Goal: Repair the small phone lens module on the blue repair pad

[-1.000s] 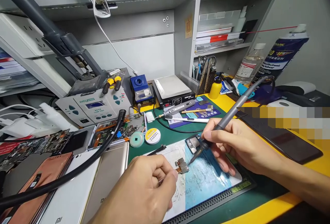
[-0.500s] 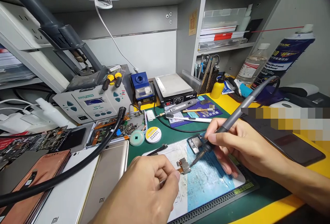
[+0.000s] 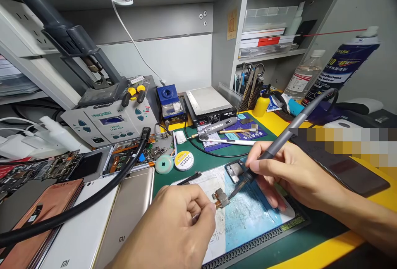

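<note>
Between thumb and forefinger, my left hand [image 3: 182, 223] pinches the orange flex end of a small metal component [image 3: 222, 197] over a white and blue work pad [image 3: 248, 219]. My right hand [image 3: 279, 170] grips a grey soldering iron [image 3: 283, 139] like a pen, its dark pointed tip at the component's right edge. Whether the tip touches it cannot be told. Just behind the iron's tip, a black-framed module with a metal plate [image 3: 235, 171] lies on the pad.
Phones [image 3: 124, 219] lie at the left under a thick black hose [image 3: 105, 196]. Behind are a hot-air station [image 3: 108, 122], a tray of circuit boards [image 3: 155, 149], two round tins [image 3: 184, 160] and a toothbrush [image 3: 229, 141]. A dark phone [image 3: 341, 165] lies at the right.
The camera view has shifted slightly. Both hands keep nearly the same pose, with the iron tip still at the component's edge.
</note>
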Demonstrator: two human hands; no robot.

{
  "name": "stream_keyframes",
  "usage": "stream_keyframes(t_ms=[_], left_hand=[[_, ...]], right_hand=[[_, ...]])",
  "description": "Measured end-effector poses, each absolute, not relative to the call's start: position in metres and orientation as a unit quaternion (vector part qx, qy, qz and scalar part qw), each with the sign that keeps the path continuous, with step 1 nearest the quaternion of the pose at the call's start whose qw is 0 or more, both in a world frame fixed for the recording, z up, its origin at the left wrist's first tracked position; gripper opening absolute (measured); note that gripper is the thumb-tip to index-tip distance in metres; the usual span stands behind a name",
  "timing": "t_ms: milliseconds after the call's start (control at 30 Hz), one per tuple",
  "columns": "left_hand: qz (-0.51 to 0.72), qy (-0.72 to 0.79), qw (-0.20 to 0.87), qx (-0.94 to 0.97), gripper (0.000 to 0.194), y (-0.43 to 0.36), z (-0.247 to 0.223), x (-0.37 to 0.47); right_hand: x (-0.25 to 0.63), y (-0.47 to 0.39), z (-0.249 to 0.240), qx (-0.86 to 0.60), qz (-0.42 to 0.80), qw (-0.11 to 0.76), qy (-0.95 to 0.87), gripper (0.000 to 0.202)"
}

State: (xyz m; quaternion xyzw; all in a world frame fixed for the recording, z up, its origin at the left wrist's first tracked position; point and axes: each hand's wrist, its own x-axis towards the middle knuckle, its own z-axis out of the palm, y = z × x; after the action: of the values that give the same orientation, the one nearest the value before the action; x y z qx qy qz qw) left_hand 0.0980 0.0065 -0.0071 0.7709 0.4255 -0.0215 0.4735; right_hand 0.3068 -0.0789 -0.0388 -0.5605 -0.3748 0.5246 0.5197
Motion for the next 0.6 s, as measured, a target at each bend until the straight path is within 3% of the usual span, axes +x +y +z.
stream_keyframes(t_ms=[600], left_hand=[[-0.038, 0.425, 0.447, 0.786, 0.037, 0.0049, -0.0110, 0.0978]], right_hand=[[0.3072, -0.0774, -0.0391, -0.563, 0.525, 0.522, -0.367, 0.016]])
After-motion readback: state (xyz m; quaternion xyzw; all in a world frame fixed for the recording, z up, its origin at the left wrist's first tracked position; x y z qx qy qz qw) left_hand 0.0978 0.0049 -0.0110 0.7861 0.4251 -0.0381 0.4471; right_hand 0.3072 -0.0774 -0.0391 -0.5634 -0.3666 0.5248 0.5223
